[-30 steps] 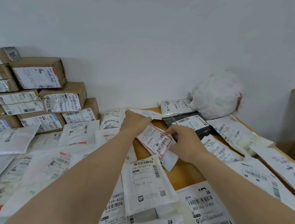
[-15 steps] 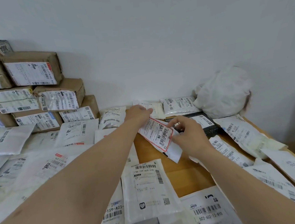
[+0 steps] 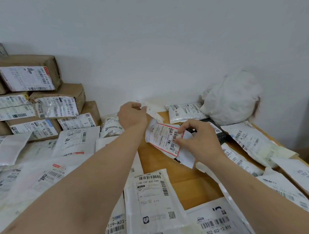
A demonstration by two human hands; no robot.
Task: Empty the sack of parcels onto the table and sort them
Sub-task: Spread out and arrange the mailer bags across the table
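I note the desk (image 3: pixel 189 184) largely covered with flat parcels, brown boxes (image 3: pixel 28 75) stacked left, the sack (image 3: pixel 230 99) crumpled and apparently emptied by the wall, and sorting unfinished: a red-bordered parcel (image 3: pixel 163 136) is held above the bare middle, left hand (image 3: pixel 132 115) gripping its far end, right hand (image 3: pixel 198 141) pinching its label.

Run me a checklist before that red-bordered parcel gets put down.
1. Right hand pinches the red-bordered parcel: ok.
2. Left hand grips its far end: ok.
3. Label faces up, barcode in view: ok.
4. Bare patch of table just below the parcel: ok.
5. Which pile it belongs to: cannot tell.
6. Sack fully emptied: cannot tell.
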